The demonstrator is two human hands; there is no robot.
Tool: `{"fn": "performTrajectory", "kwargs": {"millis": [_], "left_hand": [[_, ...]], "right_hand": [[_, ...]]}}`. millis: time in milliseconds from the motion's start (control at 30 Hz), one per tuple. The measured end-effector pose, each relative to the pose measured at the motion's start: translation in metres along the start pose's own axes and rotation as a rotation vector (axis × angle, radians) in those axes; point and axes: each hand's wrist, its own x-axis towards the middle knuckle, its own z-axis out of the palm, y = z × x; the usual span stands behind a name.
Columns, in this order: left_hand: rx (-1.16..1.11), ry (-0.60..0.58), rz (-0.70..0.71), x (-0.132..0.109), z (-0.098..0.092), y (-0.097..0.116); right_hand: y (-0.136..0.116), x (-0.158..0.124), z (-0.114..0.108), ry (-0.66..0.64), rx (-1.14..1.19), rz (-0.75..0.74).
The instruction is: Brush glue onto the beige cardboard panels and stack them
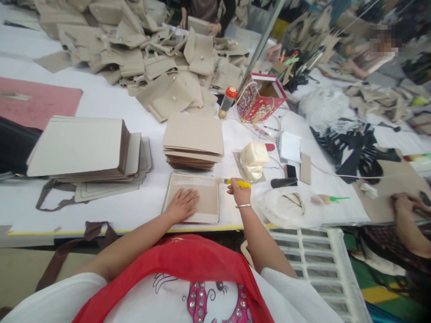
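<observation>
Your two hands are apart. Your left hand [182, 205] lies flat, fingers spread, on a single beige bag panel [191, 199], pinning it to the table, while your right hand [239, 192] is raised just beside that panel and pinches one yellow-handled brush [237, 182], its bristles reaching toward the panel's upper right corner. The panel lies alone directly in front of you, squarely on the white-covered worktable [144, 215], with a paler border around its tan centre and whitish streaks along its upper part. Two stacks sit just beyond it: a neat pile of beige panels [193, 139] straight ahead and a larger, looser pile [76, 146] to your left, their individual pieces too tightly packed to count. Past your right hand are one cream-coloured lump [254, 159] on a sheet, one clear bottle with an orange cap [227, 101], and one red patterned box [261, 101]. One green-handled brush [328, 199] lies further right, beside a clear plastic bag [283, 208]. A large heap of beige bag flaps with round snaps [158, 58] covers the far table, where a co-worker's hand [214, 29] rests on a piece, and another co-worker's hand [404, 204] shows at the right edge.
</observation>
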Motion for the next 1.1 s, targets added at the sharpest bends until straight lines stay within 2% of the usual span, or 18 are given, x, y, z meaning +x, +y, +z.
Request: {"fn": "performTrajectory", "kwargs": {"millis": [100, 200, 300, 367, 433, 533, 633, 767, 833, 933, 967, 1033, 1100], "left_hand": [[-0.006, -0.003, -0.014, 0.001, 0.002, 0.001], [-0.013, -0.002, -0.023, 0.001, 0.005, 0.001], [-0.008, -0.004, -0.021, 0.002, 0.007, 0.002], [0.002, -0.007, -0.015, 0.003, 0.006, 0.003], [0.012, -0.012, -0.012, 0.003, 0.006, 0.003], [0.012, -0.024, -0.021, 0.004, 0.006, 0.003], [-0.01, -0.042, -0.035, 0.003, 0.006, 0.002], [-0.11, -0.023, -0.088, 0.013, -0.008, 0.008], [-0.204, 0.048, -0.132, 0.026, -0.024, 0.019], [-0.441, 0.116, -0.15, 0.052, -0.048, 0.04], [-0.569, 0.091, -0.157, 0.06, -0.053, 0.047], [-0.872, -0.041, -0.212, 0.07, -0.058, 0.056], [-1.136, -0.183, -0.335, 0.072, -0.057, 0.059]], "right_hand": [[0.009, -0.001, -0.031, -0.002, -0.056, -0.165], [0.041, 0.003, -0.05, -0.05, -0.414, -0.328], [0.084, 0.01, -0.048, -0.159, -0.825, -0.522], [0.108, 0.015, -0.04, -0.245, -0.99, -0.639], [0.125, 0.019, -0.033, -0.277, -1.079, -0.667], [0.135, 0.023, -0.028, -0.252, -1.117, -0.626], [0.128, 0.024, -0.032, -0.179, -1.086, -0.559], [0.09, 0.012, -0.041, -0.07, -0.811, -0.493], [0.062, -0.002, -0.043, -0.124, -0.621, -0.528], [0.023, -0.027, -0.041, -0.274, -0.389, -0.581], [0.014, -0.034, -0.038, -0.312, -0.338, -0.589], [0.001, -0.044, -0.032, -0.339, -0.276, -0.589], [-0.002, -0.05, -0.024, -0.32, -0.249, -0.567]]}}
